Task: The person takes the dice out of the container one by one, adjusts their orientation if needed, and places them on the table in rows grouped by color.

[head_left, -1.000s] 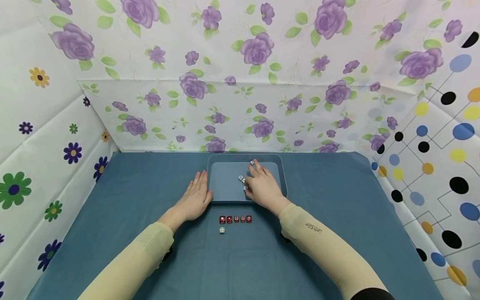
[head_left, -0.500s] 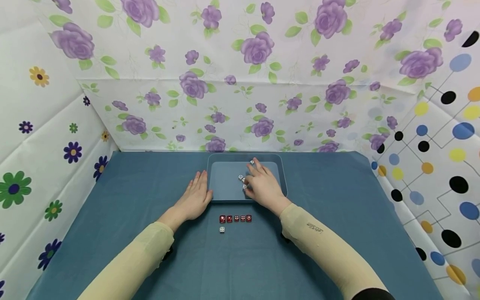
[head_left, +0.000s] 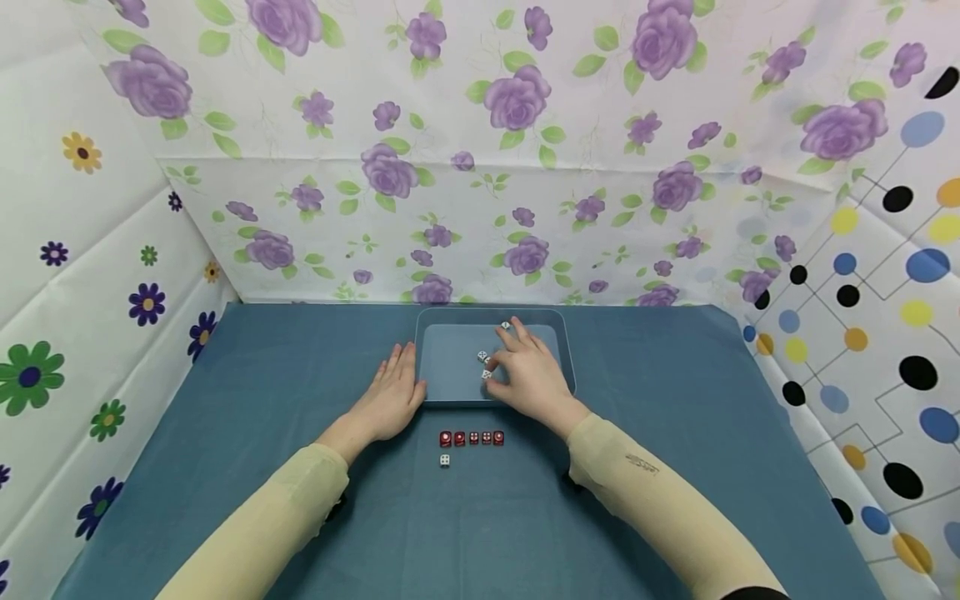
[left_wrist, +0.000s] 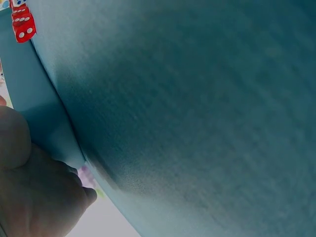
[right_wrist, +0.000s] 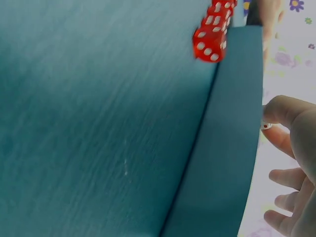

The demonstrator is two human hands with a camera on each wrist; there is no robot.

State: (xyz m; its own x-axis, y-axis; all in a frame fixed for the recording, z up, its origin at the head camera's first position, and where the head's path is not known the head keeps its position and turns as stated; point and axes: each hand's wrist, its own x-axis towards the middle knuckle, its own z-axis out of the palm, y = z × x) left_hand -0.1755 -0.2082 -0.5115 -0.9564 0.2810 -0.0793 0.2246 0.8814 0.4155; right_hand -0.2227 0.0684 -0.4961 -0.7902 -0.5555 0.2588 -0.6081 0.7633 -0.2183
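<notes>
The right hand (head_left: 528,375) reaches into the tray (head_left: 448,367), thumb and forefinger pinching a white die (head_left: 486,375), the other fingers spread beyond it. The left hand (head_left: 386,400) lies flat with straight fingers, holding nothing, its thumb against or just beside the tray's left wall; I cannot tell which. The step in hand looks to be picking that die out, and the next move seems to call for a steady pinch and a lift over the near wall, just on the person's side of the right hand. Two more dice (head_left: 482,356) sit just past the pinch, one partly hidden by the forefinger, and a far die (head_left: 506,325) lies by the outstretched fingertips, so a sideways sweep could knock them. Between the hands and nearer the person stand five red dice (head_left: 474,438) in a row, with a lone die (head_left: 445,461) before its left end. To the right of that lone die, the cloth (head_left: 495,517) offers room; so does the tray floor towards the left hand.
</notes>
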